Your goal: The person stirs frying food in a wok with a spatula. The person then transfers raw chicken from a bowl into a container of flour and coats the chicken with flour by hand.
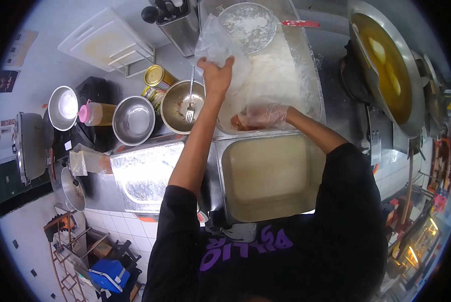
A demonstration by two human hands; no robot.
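My left hand (217, 78) grips a crumpled clear plastic bag (211, 41) above the left side of a tub of white flour (281, 70). A loose clear plastic glove covers my right hand (265, 116), which is low in the tub at its near edge. Its fingers are closed around a reddish piece of food (236, 121), mostly hidden by the hand and blurred. In the far part of the tub lies a round sieve (249, 25) with a red handle, flour clumped on its mesh. Just left of my left forearm, a metal bowl (172, 108) holds a fork (190, 111).
Right of the tub, a large wok (371, 75) of yellow oil contains pale pieces. A pan of cloudy liquid (271, 171) and a shiny metal tray (147, 173) line the near edge. Leftward stand an empty steel bowl (134, 121), a yellow-lidded can (157, 76) and a pink-capped bottle (96, 114).
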